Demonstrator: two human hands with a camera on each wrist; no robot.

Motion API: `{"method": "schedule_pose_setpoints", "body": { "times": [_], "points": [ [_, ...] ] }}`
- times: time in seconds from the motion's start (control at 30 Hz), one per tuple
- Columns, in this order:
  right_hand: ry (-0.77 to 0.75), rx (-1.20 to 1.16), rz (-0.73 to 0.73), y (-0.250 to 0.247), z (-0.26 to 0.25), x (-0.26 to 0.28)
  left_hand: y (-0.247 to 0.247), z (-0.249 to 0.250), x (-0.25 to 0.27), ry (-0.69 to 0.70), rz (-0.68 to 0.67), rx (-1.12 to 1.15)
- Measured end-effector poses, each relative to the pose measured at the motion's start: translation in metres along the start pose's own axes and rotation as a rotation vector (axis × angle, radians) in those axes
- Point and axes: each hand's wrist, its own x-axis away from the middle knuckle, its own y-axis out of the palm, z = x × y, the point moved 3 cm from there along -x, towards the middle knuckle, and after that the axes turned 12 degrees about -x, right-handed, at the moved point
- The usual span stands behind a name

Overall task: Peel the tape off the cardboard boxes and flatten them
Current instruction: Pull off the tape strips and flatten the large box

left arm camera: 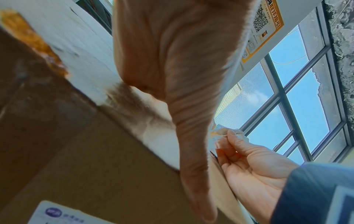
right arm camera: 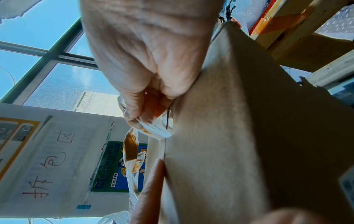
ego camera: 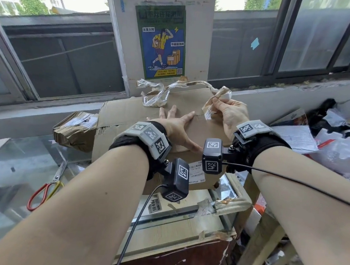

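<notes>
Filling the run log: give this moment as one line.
left hand: pressing flat on brown cardboard box | right hand: pinching crumpled clear tape strip | tape: partly peeled

A large brown cardboard box (ego camera: 150, 117) sits on a glass-topped counter (ego camera: 29, 150) below a window. The left hand (ego camera: 178, 125) lies flat on the box top with fingers spread. The right hand (ego camera: 230, 113) pinches the end of a long strip of clear, crumpled packing tape (ego camera: 163, 90) that trails across the box's far edge. A smaller crushed brown box (ego camera: 76, 130) lies to the left, and red-and-yellow-handled scissors (ego camera: 47, 186) rest on the glass. A green and blue poster (ego camera: 160, 40) hangs on the pillar.
</notes>
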Motion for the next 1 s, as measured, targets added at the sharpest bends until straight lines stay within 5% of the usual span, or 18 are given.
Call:
{"method": "schedule_pose_setpoints", "body": {
  "times": [0.33,0.63,1.0],
  "points": [
    [0.026,0.247,-0.092,0.007,-0.011,0.001,-0.004,0.001,0.002,0.009,-0.011,-0.006],
    [-0.091,0.931,-0.314,0.010,-0.001,-0.004,-0.005,0.001,0.002,0.000,-0.006,-0.049],
    [-0.238,0.917,-0.132,0.011,-0.003,0.002,-0.007,0.004,0.002,0.005,-0.010,-0.056]
  ]
}}
